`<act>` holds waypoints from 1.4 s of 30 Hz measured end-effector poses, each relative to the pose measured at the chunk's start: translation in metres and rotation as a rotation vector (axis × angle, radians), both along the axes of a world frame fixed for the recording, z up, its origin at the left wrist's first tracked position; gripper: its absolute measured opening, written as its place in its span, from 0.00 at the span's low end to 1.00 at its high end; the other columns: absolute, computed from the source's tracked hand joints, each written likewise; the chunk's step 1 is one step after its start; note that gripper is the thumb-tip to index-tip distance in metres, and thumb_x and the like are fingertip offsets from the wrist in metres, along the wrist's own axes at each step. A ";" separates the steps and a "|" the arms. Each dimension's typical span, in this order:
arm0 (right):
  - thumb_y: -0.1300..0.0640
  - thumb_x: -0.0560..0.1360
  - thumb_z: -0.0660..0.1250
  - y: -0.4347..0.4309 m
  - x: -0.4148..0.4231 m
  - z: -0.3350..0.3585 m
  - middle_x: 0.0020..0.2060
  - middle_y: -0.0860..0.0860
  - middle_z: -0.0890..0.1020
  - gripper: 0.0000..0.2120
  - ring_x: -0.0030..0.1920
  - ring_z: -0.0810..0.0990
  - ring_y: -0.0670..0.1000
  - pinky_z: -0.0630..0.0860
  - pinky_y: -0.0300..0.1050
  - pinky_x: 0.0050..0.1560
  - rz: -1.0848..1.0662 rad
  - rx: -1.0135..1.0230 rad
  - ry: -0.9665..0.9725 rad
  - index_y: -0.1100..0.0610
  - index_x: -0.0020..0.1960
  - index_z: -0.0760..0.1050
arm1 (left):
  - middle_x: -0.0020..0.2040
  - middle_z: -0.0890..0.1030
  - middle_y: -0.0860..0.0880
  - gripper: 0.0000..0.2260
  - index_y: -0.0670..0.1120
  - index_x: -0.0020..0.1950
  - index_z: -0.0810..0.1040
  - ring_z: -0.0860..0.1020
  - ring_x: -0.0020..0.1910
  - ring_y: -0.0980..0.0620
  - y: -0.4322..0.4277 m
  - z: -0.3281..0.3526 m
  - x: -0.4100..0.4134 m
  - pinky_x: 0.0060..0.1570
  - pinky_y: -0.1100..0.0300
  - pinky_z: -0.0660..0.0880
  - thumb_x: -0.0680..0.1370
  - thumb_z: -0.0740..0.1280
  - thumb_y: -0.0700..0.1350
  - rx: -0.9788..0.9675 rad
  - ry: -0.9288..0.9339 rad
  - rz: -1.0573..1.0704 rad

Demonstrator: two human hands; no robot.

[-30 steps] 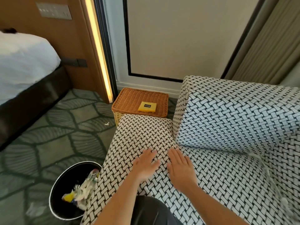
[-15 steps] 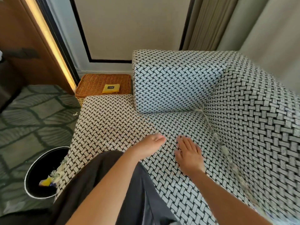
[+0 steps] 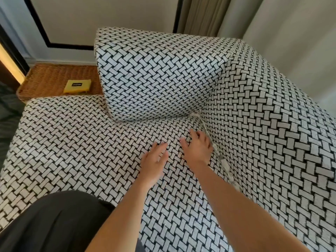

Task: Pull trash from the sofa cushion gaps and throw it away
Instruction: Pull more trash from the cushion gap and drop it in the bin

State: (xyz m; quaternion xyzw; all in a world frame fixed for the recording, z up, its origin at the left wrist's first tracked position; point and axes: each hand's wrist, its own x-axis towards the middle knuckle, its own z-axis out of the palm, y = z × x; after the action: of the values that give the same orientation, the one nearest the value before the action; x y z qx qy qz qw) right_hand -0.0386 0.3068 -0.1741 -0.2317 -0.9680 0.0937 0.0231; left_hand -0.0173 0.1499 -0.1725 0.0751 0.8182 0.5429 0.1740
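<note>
Not yet pulled — white trash (image 3: 225,165) lodged in the right-of-centre cushion gap (image 3: 209,136); left hand (image 3: 154,160), right hand (image 3: 197,150) flat, grips released.

The left hand (image 3: 154,160) and right hand (image 3: 197,150) are bare, and a dark charcoal garment (image 3: 54,224) covers the lap.

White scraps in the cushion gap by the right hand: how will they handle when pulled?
Probably light and floppy: the white scraps look thin and crumpled, like tissue. Strung out in separate bits, they may come out piecemeal.
</note>
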 end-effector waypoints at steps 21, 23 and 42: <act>0.41 0.73 0.65 0.031 -0.114 0.004 0.51 0.54 0.80 0.23 0.46 0.77 0.54 0.68 0.43 0.43 -0.422 -0.353 0.040 0.56 0.60 0.71 | 0.70 0.67 0.58 0.27 0.55 0.68 0.69 0.60 0.71 0.61 0.033 -0.021 -0.086 0.70 0.57 0.50 0.76 0.40 0.59 -0.555 0.569 -0.116; 0.45 0.73 0.65 0.032 -0.121 0.005 0.50 0.54 0.80 0.18 0.48 0.79 0.55 0.69 0.42 0.41 -0.427 -0.340 0.053 0.58 0.56 0.72 | 0.70 0.67 0.59 0.29 0.56 0.68 0.69 0.60 0.71 0.62 0.033 -0.019 -0.086 0.71 0.56 0.51 0.75 0.39 0.60 -0.560 0.567 -0.107; 0.54 0.79 0.55 0.029 -0.130 -0.006 0.48 0.56 0.81 0.13 0.44 0.79 0.56 0.70 0.42 0.39 -0.421 -0.192 0.147 0.60 0.53 0.75 | 0.68 0.70 0.59 0.27 0.55 0.66 0.71 0.63 0.70 0.61 0.031 -0.024 -0.087 0.71 0.55 0.54 0.76 0.41 0.59 -0.467 0.568 -0.081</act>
State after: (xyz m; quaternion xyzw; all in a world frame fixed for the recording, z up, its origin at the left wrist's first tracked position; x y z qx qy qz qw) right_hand -0.1687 0.3362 -0.1798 -0.4221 -0.8807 0.1949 0.0905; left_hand -0.1046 0.1804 -0.1960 0.2132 0.9321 0.2916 -0.0262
